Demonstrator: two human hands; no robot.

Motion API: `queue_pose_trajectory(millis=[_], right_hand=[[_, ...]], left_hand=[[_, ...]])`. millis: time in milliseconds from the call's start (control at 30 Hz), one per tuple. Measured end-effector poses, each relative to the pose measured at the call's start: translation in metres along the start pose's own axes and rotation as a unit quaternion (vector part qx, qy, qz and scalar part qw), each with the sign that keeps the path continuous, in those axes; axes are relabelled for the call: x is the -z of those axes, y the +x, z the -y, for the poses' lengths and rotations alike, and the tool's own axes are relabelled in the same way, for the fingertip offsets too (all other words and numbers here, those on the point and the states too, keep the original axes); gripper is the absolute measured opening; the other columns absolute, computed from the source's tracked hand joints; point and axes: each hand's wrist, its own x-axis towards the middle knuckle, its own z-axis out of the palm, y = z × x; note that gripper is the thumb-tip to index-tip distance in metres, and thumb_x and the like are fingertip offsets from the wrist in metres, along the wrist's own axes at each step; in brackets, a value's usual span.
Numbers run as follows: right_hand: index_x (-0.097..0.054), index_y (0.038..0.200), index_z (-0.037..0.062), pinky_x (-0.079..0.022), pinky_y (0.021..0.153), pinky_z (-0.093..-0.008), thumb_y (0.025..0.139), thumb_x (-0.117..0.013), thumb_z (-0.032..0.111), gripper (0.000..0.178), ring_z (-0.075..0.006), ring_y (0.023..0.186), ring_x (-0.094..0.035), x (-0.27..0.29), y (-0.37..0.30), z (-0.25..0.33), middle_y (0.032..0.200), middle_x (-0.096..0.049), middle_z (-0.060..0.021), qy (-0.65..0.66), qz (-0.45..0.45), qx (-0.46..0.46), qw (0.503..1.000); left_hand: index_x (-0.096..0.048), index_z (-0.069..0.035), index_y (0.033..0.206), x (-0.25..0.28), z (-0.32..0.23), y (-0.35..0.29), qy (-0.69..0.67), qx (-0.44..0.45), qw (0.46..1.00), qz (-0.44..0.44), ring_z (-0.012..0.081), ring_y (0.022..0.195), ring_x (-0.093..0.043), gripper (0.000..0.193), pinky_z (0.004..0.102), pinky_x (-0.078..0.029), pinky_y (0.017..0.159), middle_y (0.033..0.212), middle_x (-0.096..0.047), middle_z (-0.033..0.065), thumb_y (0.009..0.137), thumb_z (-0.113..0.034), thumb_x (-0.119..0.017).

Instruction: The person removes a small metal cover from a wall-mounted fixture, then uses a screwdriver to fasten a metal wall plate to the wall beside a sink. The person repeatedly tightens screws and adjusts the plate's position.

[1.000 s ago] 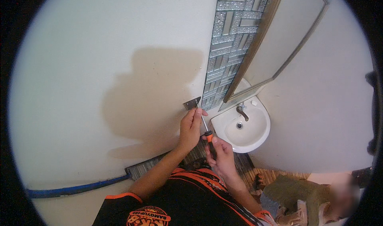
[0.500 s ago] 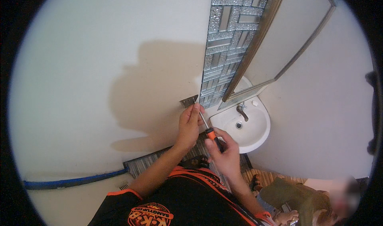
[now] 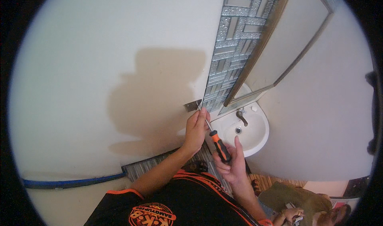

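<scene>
My left hand (image 3: 195,131) pinches the thin metal shaft of a screwdriver between thumb and fingers, close to the pale wall. The screwdriver's orange and black handle (image 3: 220,147) slants down toward me. Around its butt end, my right hand (image 3: 234,165) curls its fingers loosely, its thumb raised off the grip. The shaft's tip reaches a small dark metal plate (image 3: 192,106) with holes, fixed on the wall near a strip of mosaic tile. Whether the tip sits in a screw is too small to tell; my left fingers cover part of the shaft.
A white washbasin (image 3: 258,135) with a tap (image 3: 241,117) is right of my hands. Above it hangs a wood-framed mirror (image 3: 297,38) beside silvery mosaic tiles (image 3: 235,28). A blue-edged ledge (image 3: 76,183) runs along the lower left. Another person (image 3: 297,200) is at the lower right.
My right thumb has come away from the screwdriver handle, and that hand is lower, at the butt end. Left hand, screwdriver and metal plate appear slightly lower and further right in view.
</scene>
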Motion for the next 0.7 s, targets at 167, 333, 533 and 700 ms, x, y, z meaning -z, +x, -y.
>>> queue_pose_trajectory(millis=[167,333,533,700], right_hand=[[-0.063,0.138,0.0031,-0.036,0.041,-0.028,0.101,-0.076,0.024,0.045,-0.0145,0.05,-0.052,0.0,0.011,-0.007,0.074,-0.057,-0.002,-0.386,-0.022,0.324,0.863],[-0.063,0.137,0.0016,-0.049,0.057,-0.033,0.095,-0.08,0.013,0.047,-0.0232,0.061,-0.06,-0.003,0.009,-0.032,0.076,-0.062,-0.0084,-0.39,-0.111,0.32,0.856],[-0.068,0.128,0.002,-0.051,0.059,-0.0424,0.097,-0.08,0.025,0.04,-0.0239,0.063,-0.064,0.0,0.017,-0.018,0.08,-0.067,-0.0102,-0.507,-0.112,0.307,0.798],[-0.068,0.122,0.0007,-0.049,0.051,-0.0377,0.104,-0.072,0.033,0.037,-0.0192,0.051,-0.058,0.006,0.018,-0.004,0.089,-0.074,-0.0167,-0.252,-0.013,0.316,0.915]], left_hand=[[-0.062,-0.007,0.093,0.003,-0.006,-0.004,0.047,-0.009,0.999,-0.005,0.0044,0.064,-0.048,0.041,0.0237,-0.041,0.06,0.075,-0.052,-0.0051,0.115,-0.041,-0.052],[-0.064,-0.005,0.095,0.003,-0.009,-0.008,0.039,-0.008,0.999,0.015,0.0035,0.064,-0.045,0.043,0.0229,-0.04,0.059,0.073,-0.05,-0.0054,0.115,-0.04,-0.051],[-0.064,-0.005,0.095,0.01,-0.005,-0.005,0.051,-0.007,0.998,0.027,0.0034,0.061,-0.035,0.04,0.0253,-0.03,0.056,0.071,-0.042,-0.0075,0.115,-0.038,-0.051],[-0.065,-0.006,0.097,0.011,-0.003,-0.003,0.086,-0.023,0.996,0.007,0.0037,0.061,-0.034,0.039,0.0256,-0.029,0.056,0.07,-0.041,-0.0086,0.116,-0.037,-0.05]])
